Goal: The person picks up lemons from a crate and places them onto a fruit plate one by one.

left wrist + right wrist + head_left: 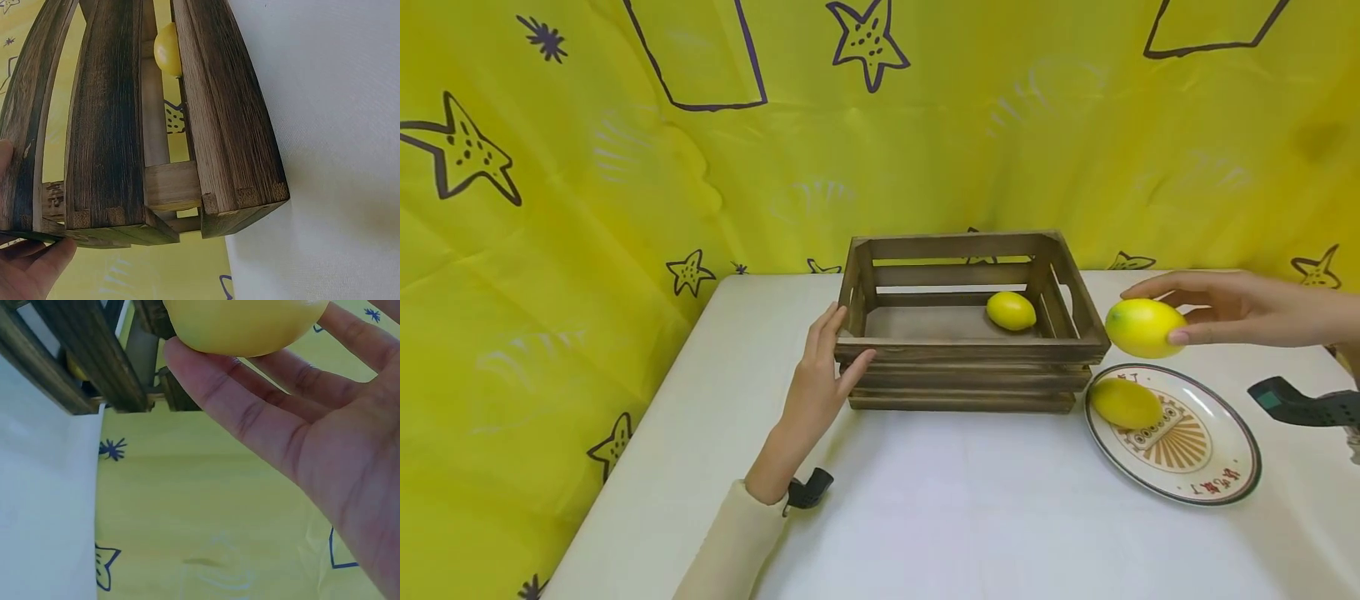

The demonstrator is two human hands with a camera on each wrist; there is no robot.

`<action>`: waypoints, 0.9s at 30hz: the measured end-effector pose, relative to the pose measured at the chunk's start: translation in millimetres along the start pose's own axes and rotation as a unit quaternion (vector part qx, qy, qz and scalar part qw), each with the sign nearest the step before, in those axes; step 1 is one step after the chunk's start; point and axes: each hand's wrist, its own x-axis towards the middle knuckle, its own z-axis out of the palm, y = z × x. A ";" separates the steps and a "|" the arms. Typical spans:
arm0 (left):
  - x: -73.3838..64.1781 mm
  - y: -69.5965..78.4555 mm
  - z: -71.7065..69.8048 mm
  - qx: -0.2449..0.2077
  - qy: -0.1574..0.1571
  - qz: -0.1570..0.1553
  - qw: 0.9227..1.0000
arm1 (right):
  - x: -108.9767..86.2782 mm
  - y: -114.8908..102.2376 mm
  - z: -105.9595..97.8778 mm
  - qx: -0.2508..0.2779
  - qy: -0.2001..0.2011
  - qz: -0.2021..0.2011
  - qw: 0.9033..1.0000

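A yellow lemon (1144, 327) is held between the thumb and fingers of my right hand (1247, 310), raised just beyond the right end of a brown wooden crate (962, 354). The same lemon (244, 325) shows at the top of the right wrist view, over the fingers. My left hand (816, 383) holds the crate's front left corner, thumb on the front slat and fingers along the left end. Inside the crate, toward its right side, lies another lemon (1011, 311). A third lemon (1126, 403) rests on a white dark-rimmed plate (1225, 458), below the raised one.
The crate and plate stand side by side on a white table (925, 500), the plate close to the crate's front right corner. Behind the table and along its left side hangs a yellow cloth (925, 158) with drawn starfish.
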 end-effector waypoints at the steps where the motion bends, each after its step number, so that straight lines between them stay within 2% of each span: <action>1: 0.0 -0.2 -1.0 -0.001 0.001 -0.002 1.000 | -0.3 1.6 0.2 0.008 0.001 -0.008 1.000; 4: -1.0 -0.8 -2.7 -0.002 0.003 -0.005 1.000 | -4.1 5.4 3.1 0.010 0.004 0.000 1.000; 9: -3.0 -0.5 -2.5 -0.002 0.003 -0.002 1.000 | -16.9 13.0 12.6 0.003 0.008 0.057 0.998; 14: -2.0 0.2 -1.1 -0.006 0.003 0.004 1.000 | -28.6 21.7 20.4 0.010 0.014 0.061 0.998; 22: -0.4 1.4 -1.0 -0.002 0.001 -0.001 1.000 | -44.4 30.7 29.1 -0.011 0.054 0.156 0.986; 27: -0.3 1.4 -1.4 -0.002 -0.003 -0.004 1.000 | -52.2 40.7 35.5 -0.007 0.066 0.163 0.984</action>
